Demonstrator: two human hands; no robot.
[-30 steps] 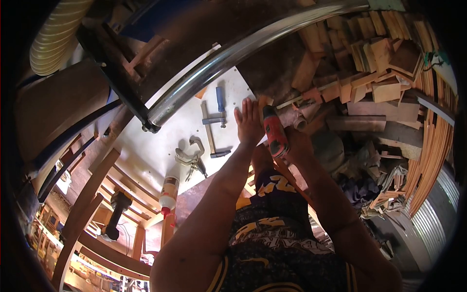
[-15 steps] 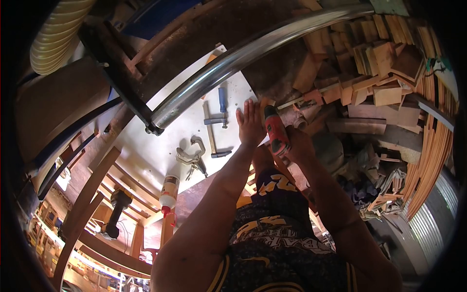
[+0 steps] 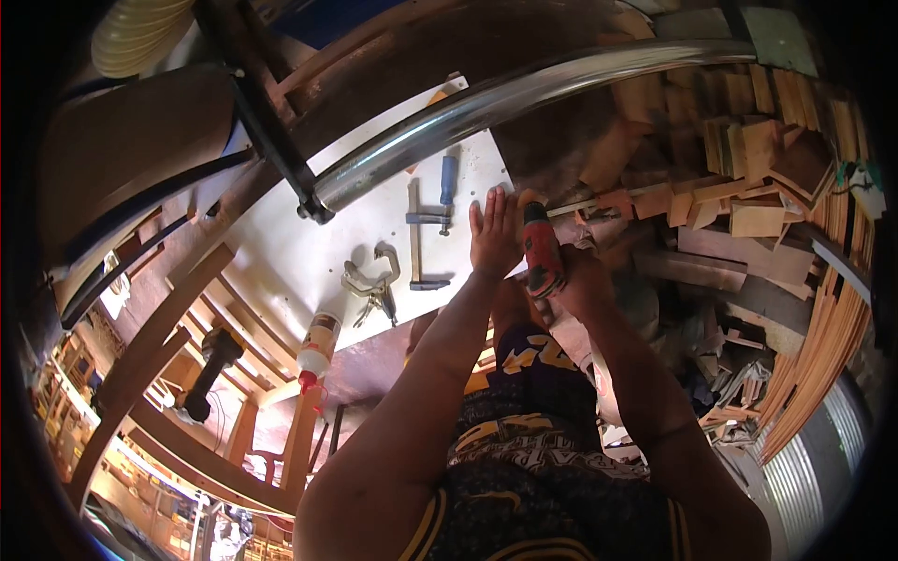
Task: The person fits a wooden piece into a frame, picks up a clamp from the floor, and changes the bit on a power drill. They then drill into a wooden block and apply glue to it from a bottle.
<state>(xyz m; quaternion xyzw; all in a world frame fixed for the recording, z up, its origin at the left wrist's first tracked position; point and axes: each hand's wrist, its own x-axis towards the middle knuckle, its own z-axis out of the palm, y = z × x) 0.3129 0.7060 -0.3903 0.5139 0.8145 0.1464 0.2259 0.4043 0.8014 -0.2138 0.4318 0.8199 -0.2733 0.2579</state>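
Observation:
My left hand [image 3: 495, 241] lies flat with its fingers stretched out at the right edge of a white board [image 3: 299, 257]. Just beside it, my right hand [image 3: 584, 280] is wrapped round a red and black cordless drill [image 3: 542, 251]. The drill's nose points away from me, past my left fingertips; what its tip meets is too dark to make out. Left of my left hand, a bar clamp [image 3: 415, 252] with a blue handle rests on the board. Nearer to me lies a locking C-clamp [image 3: 376, 282].
A shiny metal pipe [image 3: 533, 86] crosses above the board on a black bracket [image 3: 271, 131]. At lower left, a glue bottle [image 3: 319, 348] and a dark power tool [image 3: 217, 365] sit by a slatted wooden frame [image 3: 150, 369]. Stacked wood offcuts [image 3: 758, 159] fill the right side.
The view has shifted a little, so the board and clamps appear slightly to the right. My left hand stays flat and my right hand keeps its hold on the drill.

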